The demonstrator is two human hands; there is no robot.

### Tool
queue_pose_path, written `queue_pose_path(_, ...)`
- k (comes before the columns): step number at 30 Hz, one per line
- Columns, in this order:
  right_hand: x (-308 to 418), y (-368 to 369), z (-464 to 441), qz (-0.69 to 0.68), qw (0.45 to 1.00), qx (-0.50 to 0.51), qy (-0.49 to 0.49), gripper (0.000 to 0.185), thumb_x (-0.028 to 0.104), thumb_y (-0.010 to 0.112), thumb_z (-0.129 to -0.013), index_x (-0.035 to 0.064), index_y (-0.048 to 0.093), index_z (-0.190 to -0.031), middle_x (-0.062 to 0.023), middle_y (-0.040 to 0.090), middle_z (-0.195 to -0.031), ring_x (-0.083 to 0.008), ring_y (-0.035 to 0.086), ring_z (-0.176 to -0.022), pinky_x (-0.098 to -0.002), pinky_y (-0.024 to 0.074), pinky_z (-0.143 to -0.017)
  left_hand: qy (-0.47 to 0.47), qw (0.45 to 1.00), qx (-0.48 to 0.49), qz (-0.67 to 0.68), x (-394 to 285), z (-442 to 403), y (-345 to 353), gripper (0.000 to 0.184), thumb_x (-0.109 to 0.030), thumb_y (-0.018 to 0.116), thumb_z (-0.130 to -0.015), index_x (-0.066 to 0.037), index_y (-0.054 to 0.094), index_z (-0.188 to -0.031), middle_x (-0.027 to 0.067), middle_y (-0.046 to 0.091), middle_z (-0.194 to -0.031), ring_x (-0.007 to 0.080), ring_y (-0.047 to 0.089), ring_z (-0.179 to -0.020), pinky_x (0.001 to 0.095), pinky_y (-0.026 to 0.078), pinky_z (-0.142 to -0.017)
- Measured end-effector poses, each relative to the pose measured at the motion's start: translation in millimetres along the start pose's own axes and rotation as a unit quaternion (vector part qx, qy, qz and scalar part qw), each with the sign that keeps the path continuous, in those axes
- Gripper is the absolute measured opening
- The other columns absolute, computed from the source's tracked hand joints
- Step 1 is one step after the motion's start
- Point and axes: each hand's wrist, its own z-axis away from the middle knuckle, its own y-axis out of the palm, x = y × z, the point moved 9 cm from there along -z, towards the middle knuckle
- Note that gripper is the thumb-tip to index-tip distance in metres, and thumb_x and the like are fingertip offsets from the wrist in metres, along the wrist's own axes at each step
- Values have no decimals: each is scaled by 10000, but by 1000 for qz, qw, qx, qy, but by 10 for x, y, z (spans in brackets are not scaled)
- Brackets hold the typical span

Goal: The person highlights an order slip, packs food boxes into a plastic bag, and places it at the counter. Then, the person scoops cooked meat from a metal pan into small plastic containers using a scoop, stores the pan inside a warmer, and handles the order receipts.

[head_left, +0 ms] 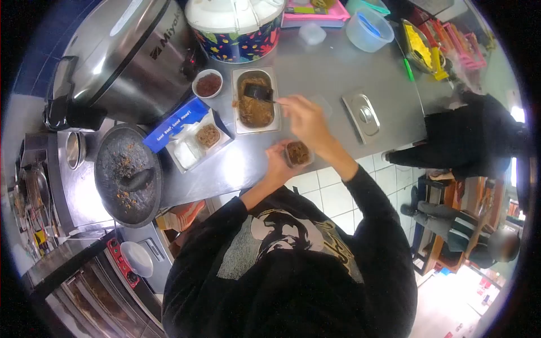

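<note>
My left hand [276, 167] is closed around a small clear plastic cup [298, 153] with brown sauce inside, near the counter's front edge. My right hand [306, 120] pinches the thin handle of a dark scoop [257, 92]. The scoop's bowl rests in thick brown sauce in a rectangular steel pan [240, 129]. Left of the pan stands a white bowl [208, 83] of dark red-brown food. Below it lies an opened blue-and-white box [179, 123], holding a white packet [188, 154] and a small cup of crumbly brown food [208, 136].
A large steel cooker [124, 62] and a flower-patterned pot [239, 42] stand at the back left. A stone mortar [107, 169] sits at the left. Right lie a steel lid [362, 116] and clear tubs [369, 34]. Two people [468, 135] [456, 231] are at the far right.
</note>
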Motion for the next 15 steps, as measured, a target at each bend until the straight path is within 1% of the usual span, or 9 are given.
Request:
queue_pose_path(1, 111, 212, -88, 60, 992, 18, -110, 267, -46, 552, -762, -5, 617, -1017, -118, 588, -846, -207, 603, -722, -295, 489, -624, -1, 998, -13, -65, 72, -33, 32, 908, -252, 874, -595, 33, 301, -1240, 196, 457, -1193, 305, 505, -1025, 409, 365, -936)
queue_pose_path(2, 224, 381, -87, 118, 968, 36, -218, 300, -18, 573, -733, -5, 607, -1030, -135, 581, -915, -236, 611, -787, -314, 506, -671, -2, 998, -17, -67, 157, -95, 77, 908, -252, 874, -595, 33, 301, -1240, 196, 457, -1193, 305, 505, -1025, 409, 365, -936)
queue_pose_path(3, 228, 422, -122, 115, 968, 38, -220, 300, -18, 573, -733, -5, 607, -1030, -135, 581, -915, -236, 611, -787, -314, 506, -671, -5, 997, 3, -76, 215, -170, 146, 905, -264, 869, -594, 36, 317, -1247, 209, 444, -1208, 334, 488, -1033, 420, 357, -939)
queue_pose_path(5, 269, 730, -83, 169, 933, 161, -275, 381, 14, 572, -708, -15, 596, -1088, -168, 581, -1090, -315, 603, -938, -370, 512, -801, -12, 996, 19, -85, 285, -211, 256, 903, -276, 863, -594, 39, 333, -1254, 222, 431, -1224, 362, 470, -1041, 431, 349, -943)
queue_pose_path(7, 267, 720, -3, 181, 922, 164, -299, 384, 16, 580, -704, -22, 594, -1085, -164, 580, -1094, -310, 600, -947, -365, 511, -803, -14, 999, -48, -7, 175, -251, 125, 770, -292, 863, -584, 4, 450, -1163, 161, 493, -1103, 338, 422, -1101, 468, 274, -936)
queue_pose_path(8, 274, 687, 71, 195, 912, 164, -323, 386, 18, 587, -699, -29, 592, -1083, -159, 578, -1098, -305, 597, -955, -359, 510, -804, -16, 999, -51, -6, 144, -249, 65, 770, -292, 863, -584, 4, 450, -1163, 161, 493, -1103, 338, 422, -1101, 468, 274, -936)
queue_pose_path(10, 249, 535, 200, 199, 915, 163, -311, 394, 7, 585, -691, -27, 591, -1083, -161, 575, -1104, -304, 596, -954, -357, 509, -809, 9, 998, 28, -64, 86, -186, 85, 768, -242, 864, -589, 2, 443, -1183, 172, 489, -1103, 350, 422, -1099, 459, 292, -940)
queue_pose_path(14, 40, 304, 191, 212, 932, 126, -266, 429, -22, 576, -680, -27, 576, -1108, -159, 571, -1102, -297, 599, -957, -346, 508, -814, 40, 999, -9, 12, 196, 51, -331, 762, -195, 872, -578, -3, 417, -1158, 175, 478, -1090, 347, 420, -1093, 448, 311, -945)
queue_pose_path(15, 38, 333, 145, 212, 932, 127, -266, 429, -22, 576, -680, -27, 576, -1108, -159, 571, -1102, -297, 599, -957, -346, 508, -814, 46, 996, -67, 22, 272, 95, -515, 827, -185, 864, -594, -17, 320, -1193, 188, 424, -1157, 343, 405, -1114, 448, 297, -970)
